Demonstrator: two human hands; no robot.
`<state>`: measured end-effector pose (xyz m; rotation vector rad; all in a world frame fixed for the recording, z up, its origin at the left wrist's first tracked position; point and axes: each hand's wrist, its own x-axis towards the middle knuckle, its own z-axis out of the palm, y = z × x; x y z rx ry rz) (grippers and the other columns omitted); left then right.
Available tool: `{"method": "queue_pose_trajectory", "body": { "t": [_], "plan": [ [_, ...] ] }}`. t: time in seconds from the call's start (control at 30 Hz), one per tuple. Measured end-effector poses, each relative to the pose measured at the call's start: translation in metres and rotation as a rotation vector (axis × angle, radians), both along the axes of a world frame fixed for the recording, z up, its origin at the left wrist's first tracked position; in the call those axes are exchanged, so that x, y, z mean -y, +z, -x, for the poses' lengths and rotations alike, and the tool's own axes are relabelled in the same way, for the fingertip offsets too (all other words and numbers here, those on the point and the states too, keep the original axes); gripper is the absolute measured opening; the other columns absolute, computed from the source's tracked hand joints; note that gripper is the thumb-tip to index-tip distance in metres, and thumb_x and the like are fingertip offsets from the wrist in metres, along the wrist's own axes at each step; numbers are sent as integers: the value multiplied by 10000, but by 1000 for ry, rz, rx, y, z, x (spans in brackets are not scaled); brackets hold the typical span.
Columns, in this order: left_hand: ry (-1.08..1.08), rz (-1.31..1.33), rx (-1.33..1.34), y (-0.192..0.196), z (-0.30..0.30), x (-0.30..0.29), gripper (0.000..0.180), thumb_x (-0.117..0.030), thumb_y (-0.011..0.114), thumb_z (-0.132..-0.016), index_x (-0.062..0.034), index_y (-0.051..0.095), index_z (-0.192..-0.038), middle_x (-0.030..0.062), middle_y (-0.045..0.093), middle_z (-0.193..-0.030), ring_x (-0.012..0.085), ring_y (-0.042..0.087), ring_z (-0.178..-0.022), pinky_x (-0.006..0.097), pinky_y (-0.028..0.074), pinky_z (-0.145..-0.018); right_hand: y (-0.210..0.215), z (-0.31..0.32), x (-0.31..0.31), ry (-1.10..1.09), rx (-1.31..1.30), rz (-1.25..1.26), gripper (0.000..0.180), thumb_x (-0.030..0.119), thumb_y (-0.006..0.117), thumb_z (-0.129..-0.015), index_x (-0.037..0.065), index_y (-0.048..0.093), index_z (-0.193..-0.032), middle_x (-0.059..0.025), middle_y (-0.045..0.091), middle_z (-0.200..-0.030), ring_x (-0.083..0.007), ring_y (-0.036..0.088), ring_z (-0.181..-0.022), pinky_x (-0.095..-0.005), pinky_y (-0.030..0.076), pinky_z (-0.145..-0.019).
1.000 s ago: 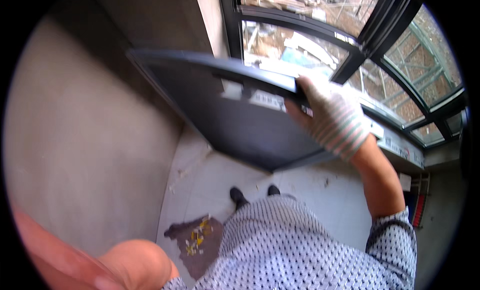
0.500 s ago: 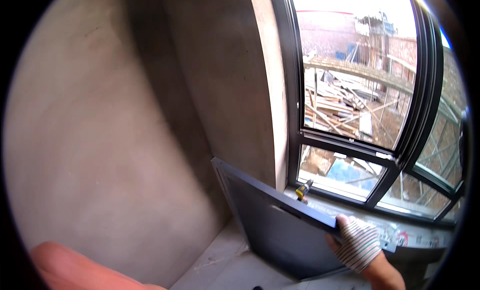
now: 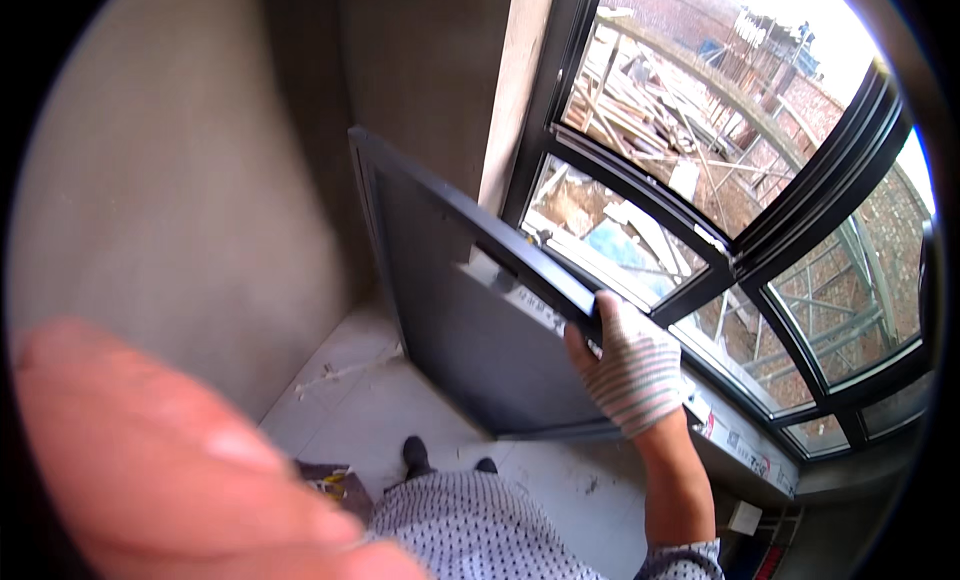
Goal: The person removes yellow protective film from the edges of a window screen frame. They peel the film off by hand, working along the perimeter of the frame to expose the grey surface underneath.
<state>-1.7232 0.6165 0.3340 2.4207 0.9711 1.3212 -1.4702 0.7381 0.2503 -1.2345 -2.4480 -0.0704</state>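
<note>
My right hand [image 3: 635, 370], in a white striped glove with bare fingertips, grips the near upper corner of a dark-framed screen panel [image 3: 470, 320]. Thumb and fingers wrap its frame. The panel stands tilted, its lower edge near the floor and its far corner close to the wall. At the lower left my left hand [image 3: 200, 460] looms very close and blurred, apart from the panel; its fingers cannot be made out.
A black-framed window [image 3: 735, 265] fills the right, with planks and scaffolding outside. Its sill [image 3: 740, 445] carries printed film. Left is a bare plaster wall [image 3: 180, 180]. My shoes [image 3: 415, 455] stand on the tiled floor [image 3: 370, 400], beside a dark bag [image 3: 335, 485] with yellow items.
My view has tipped downward, bringing my shoes and clothing into sight. The left hand looms larger. My right hand keeps hold of the screen panel, which appears higher and further left.
</note>
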Motion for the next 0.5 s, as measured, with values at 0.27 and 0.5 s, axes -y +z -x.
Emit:
{"method": "queue_pose_trajectory", "body": {
  "t": [0.27, 0.5],
  "plan": [
    [-369, 1, 334, -9, -90, -18, 114, -106, 630, -919, -6, 579, -895, 63, 618, -750, 132, 569, -661, 246, 428, -621, -8, -2, -9, 10, -80, -146, 362, 223, 770, -863, 3, 645, -1122, -191, 686, -832, -389, 692, -728, -473, 564, -662],
    [-654, -61, 644, -10, -159, -41, 108, -101, 621, -910, -12, 571, -875, 59, 606, -741, 133, 556, -656, 250, 418, -621, -7, -1, -17, -110, -39, -7, 399, 253, 720, -956, 23, 629, -1269, -209, 739, -983, -377, 742, -857, -432, 590, -766]
  ]
}}
